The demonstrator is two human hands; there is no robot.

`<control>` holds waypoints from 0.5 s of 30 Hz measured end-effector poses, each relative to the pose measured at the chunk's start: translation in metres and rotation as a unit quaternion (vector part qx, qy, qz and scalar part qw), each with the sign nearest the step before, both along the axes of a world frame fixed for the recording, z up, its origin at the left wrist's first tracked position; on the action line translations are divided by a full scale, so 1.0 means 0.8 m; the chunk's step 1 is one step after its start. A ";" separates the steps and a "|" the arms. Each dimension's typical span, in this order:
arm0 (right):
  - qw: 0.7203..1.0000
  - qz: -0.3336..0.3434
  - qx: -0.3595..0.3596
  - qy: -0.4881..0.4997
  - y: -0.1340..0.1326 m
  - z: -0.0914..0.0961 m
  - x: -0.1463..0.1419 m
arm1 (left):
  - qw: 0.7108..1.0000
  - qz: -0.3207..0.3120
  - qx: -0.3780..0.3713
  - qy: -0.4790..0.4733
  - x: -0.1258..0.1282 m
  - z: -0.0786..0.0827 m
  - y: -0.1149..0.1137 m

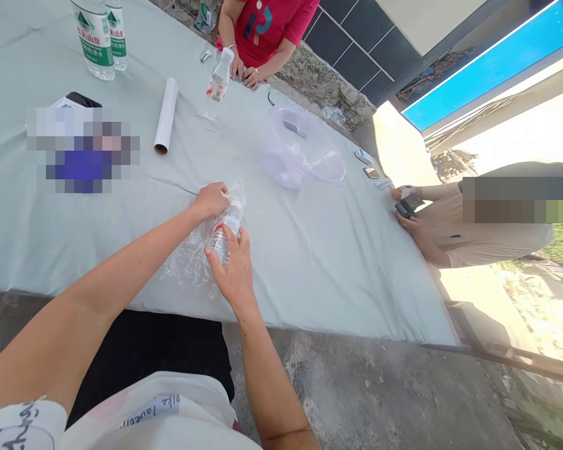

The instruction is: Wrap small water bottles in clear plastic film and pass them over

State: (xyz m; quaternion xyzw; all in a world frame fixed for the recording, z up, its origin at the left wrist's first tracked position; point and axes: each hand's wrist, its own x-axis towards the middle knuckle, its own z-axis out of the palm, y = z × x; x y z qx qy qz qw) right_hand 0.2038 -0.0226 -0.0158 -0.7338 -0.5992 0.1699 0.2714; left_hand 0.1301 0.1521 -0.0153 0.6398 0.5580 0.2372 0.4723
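A clear plastic bottle (219,245) with a red and white label lies tilted on the table near the front edge. Loose clear plastic film (185,262) is crumpled around and beneath it. My left hand (211,200) is closed at the bottle's far end, its fingers curled on the film there. My right hand (236,265) lies over the near part of the bottle, thumb on one side and fingers on the other. Part of the label is hidden by my right fingers.
A film roll (167,115), a second bottle (219,76) and a translucent purple basin (281,169) stand or lie farther back. Two large water bottles (94,44) are at the back left. One person (274,31) is across the table; another person (431,215) is at the right end.
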 end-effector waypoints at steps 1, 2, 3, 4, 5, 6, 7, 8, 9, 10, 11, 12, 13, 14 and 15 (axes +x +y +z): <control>1.000 0.000 -0.018 0.004 0.003 -0.005 -0.004 | 1.000 0.002 0.005 0.005 -0.004 0.001 0.004; 1.000 -0.003 -0.028 0.008 0.005 -0.009 -0.008 | 1.000 0.006 0.009 0.012 -0.009 0.002 0.008; 0.999 -0.005 -0.033 0.012 0.005 -0.011 -0.010 | 1.000 0.013 0.013 0.020 -0.016 0.003 0.014; 0.999 -0.006 -0.038 0.015 0.004 -0.013 -0.010 | 0.999 0.022 0.019 0.029 -0.024 0.005 0.020; 0.999 -0.003 -0.043 0.016 0.003 -0.014 -0.010 | 0.998 0.033 0.028 0.039 -0.033 0.008 0.027; 0.999 0.001 -0.049 0.015 0.002 -0.014 -0.008 | 0.997 0.050 0.042 0.051 -0.043 0.011 0.033; 0.999 0.005 -0.053 0.011 0.001 -0.014 -0.007 | 0.993 0.072 0.060 0.067 -0.053 0.014 0.038; 0.998 0.007 -0.055 0.006 0.000 -0.014 -0.005 | 0.989 0.095 0.078 0.085 -0.062 0.016 0.042; 0.998 0.008 -0.055 0.001 0.000 -0.015 -0.004 | 0.983 0.115 0.093 0.106 -0.070 0.018 0.044; 0.999 0.006 -0.053 -0.002 0.000 -0.016 -0.004 | 0.978 0.129 0.100 0.128 -0.077 0.018 0.044; 0.999 0.004 -0.048 -0.004 0.000 -0.017 -0.004 | 0.975 0.130 0.102 0.150 -0.081 0.018 0.043; 0.999 0.002 -0.042 -0.005 0.000 -0.019 -0.005 | 0.973 0.121 0.102 0.168 -0.083 0.016 0.039; 0.999 0.000 -0.035 -0.005 0.000 -0.021 -0.005 | 0.975 0.104 0.098 0.173 -0.082 0.014 0.034; 1.000 -0.001 -0.030 -0.004 0.000 -0.022 -0.006 | 0.978 0.086 0.092 0.164 -0.078 0.012 0.028; 1.000 -0.002 -0.025 -0.004 0.000 -0.023 -0.007 | 0.983 0.069 0.085 0.146 -0.073 0.010 0.022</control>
